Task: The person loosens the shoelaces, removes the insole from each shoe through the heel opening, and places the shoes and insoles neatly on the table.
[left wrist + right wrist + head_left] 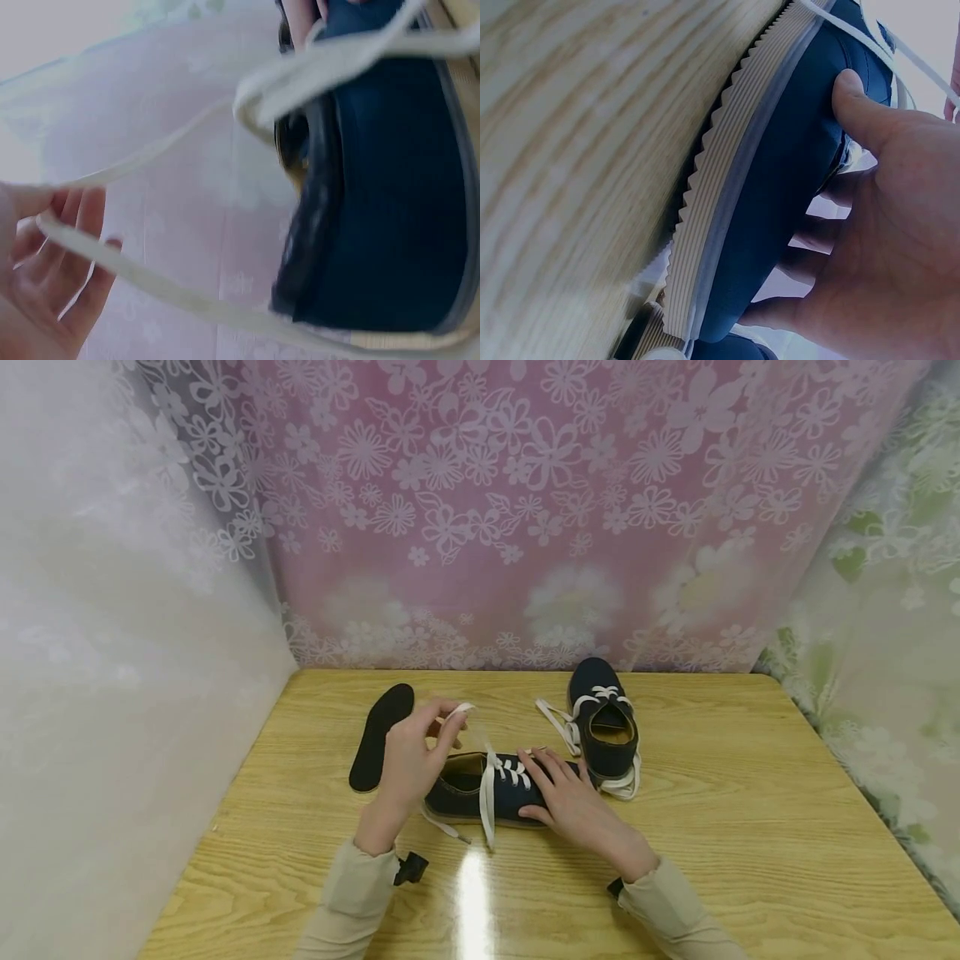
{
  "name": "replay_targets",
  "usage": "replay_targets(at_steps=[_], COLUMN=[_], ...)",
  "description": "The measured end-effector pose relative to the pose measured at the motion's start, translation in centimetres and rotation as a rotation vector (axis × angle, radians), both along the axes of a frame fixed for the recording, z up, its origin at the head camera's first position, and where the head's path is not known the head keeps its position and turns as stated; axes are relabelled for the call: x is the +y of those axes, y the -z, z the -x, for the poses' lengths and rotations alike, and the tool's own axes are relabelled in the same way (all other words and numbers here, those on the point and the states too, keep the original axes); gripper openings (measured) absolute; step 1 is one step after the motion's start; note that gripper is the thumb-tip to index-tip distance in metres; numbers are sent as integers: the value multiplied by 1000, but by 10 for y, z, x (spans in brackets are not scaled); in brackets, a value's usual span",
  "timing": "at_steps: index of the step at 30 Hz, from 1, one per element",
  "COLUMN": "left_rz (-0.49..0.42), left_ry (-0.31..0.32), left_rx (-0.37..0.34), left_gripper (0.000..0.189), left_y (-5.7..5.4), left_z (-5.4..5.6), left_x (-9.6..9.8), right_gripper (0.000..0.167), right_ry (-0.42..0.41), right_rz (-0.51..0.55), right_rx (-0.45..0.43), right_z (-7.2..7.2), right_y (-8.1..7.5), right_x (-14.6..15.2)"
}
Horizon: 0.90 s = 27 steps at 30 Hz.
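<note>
A dark navy sneaker (457, 800) lies on the table with its toe to the right. Above its heel opening, my left hand (416, 747) pinches a white shoelace (465, 707) between thumb and forefinger. In the left wrist view that lace (172, 294) runs from the fingers past the heel. Another length of lace (487, 806) hangs down over the shoe's near side. My right hand (573, 797) rests across the toe, the thumb (853, 94) against the near side and the other fingers spread over the far side. The toe cap is partly hidden under it.
A second navy sneaker (595, 681) with loose white laces stands behind on the right, its heel close to the first shoe's toe. A black insole (375, 739) lies to the left. The wooden table (750, 827) meets a floral curtain (480, 527) at the back.
</note>
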<state>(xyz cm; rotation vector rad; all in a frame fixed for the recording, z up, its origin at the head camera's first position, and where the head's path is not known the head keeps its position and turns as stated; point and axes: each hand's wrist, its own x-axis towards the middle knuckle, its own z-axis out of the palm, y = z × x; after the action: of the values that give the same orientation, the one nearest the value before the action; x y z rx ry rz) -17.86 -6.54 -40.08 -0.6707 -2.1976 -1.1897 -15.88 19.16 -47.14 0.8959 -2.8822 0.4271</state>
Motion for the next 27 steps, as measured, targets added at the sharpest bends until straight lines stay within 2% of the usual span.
replay_targets(at_steps=[2, 7, 9, 11, 13, 16, 18, 20, 23, 27], left_rz=[59, 260, 331, 379, 427, 480, 528, 586, 670, 674], left_ry=[99, 269, 314, 330, 293, 161, 81, 28, 3, -1], left_rx=[-82, -262, -310, -331, -297, -241, -244, -268, -293, -275], left_gripper=[15, 30, 27, 22, 17, 9, 20, 32, 35, 21], left_y=[0, 4, 5, 7, 10, 15, 18, 21, 25, 27], left_z=[-3, -6, -6, -6, -6, -7, -8, -10, -11, -9], left_x=[4, 9, 10, 11, 12, 16, 19, 22, 25, 26], right_gripper=[79, 79, 79, 78, 78, 79, 80, 80, 80, 80], right_ry=[3, 2, -1, -4, -4, -4, -3, -3, -3, -7], right_rz=[0, 1, 0, -2, -4, -9, -11, -16, -19, -20], right_rx=[6, 14, 14, 14, 17, 25, 31, 37, 42, 43], right_z=[0, 1, 0, 0, 0, 0, 0, 0, 0, 0], right_y=[0, 1, 2, 1, 1, 1, 1, 1, 1, 1], right_x=[0, 0, 0, 0, 0, -1, -1, -1, -1, -1])
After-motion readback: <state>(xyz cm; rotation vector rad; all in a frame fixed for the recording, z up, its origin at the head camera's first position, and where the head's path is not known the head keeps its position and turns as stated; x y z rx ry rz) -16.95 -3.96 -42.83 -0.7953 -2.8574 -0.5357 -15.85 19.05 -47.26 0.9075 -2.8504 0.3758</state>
